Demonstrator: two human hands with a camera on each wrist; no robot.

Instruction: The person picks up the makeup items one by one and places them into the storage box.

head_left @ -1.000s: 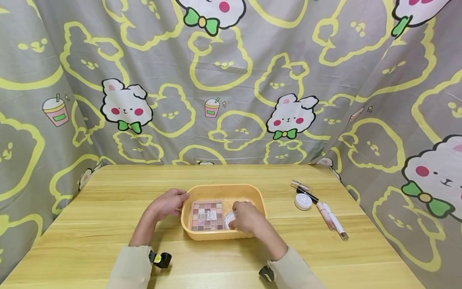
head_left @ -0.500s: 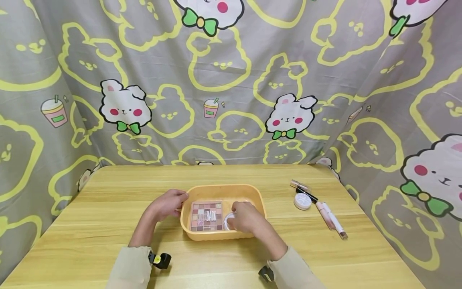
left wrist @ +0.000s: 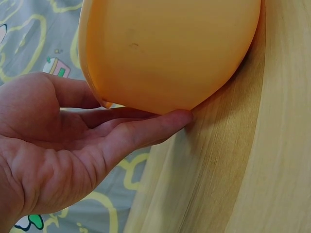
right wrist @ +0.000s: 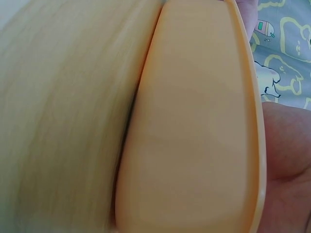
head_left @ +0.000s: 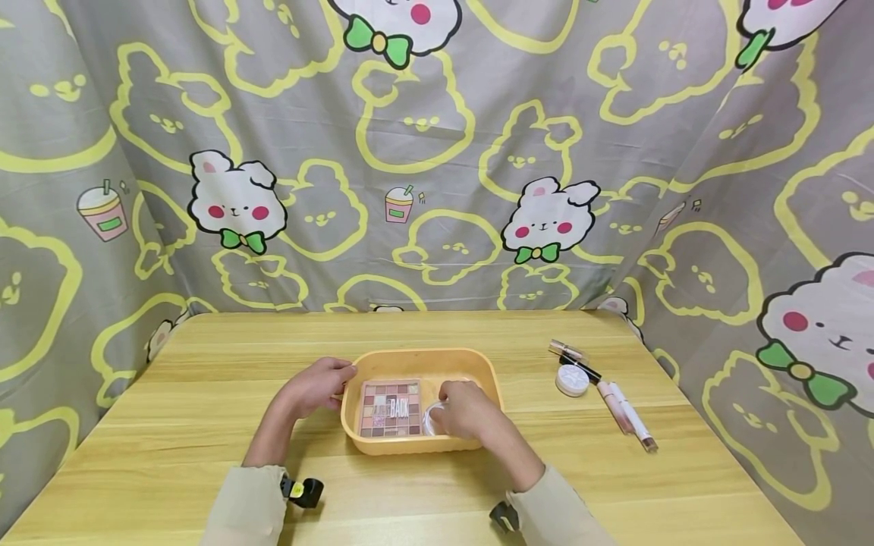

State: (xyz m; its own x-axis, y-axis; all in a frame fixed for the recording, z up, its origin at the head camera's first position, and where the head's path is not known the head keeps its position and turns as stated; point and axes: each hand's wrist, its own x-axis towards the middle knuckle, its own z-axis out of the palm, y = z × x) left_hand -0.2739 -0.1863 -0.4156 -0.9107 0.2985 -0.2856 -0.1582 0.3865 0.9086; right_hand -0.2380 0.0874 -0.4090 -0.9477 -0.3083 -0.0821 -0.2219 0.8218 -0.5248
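Note:
A yellow-orange plastic bin [head_left: 382, 446] sits on the table, seen from outside in both wrist views. My left hand [head_left: 319, 385] holds its left end, the fingers [left wrist: 155, 128] along the outer wall and another digit at the rim. Inside, on the left, lies a square eyeshadow palette [head_left: 391, 409] with a clear lid and "BACK" lettering. My right hand [head_left: 467, 411] reaches into the right half and grips a round white compact [head_left: 432, 418] beside the palette. The hand covers most of the compact; in the right wrist view the bin wall hides the fingers.
To the right on the wooden table [head_left: 205, 394] lie a round white case [head_left: 572, 381], a black tube [head_left: 584, 369], a short lipstick-like tube [head_left: 565, 349], a pink tube [head_left: 616, 408] and a white pen-like stick [head_left: 633, 417]. A patterned grey curtain [head_left: 437, 250] surrounds the table's far sides.
The right fingers have shifted slightly over the compact, which shows a little less of its face. The left hand and bin keep their places.

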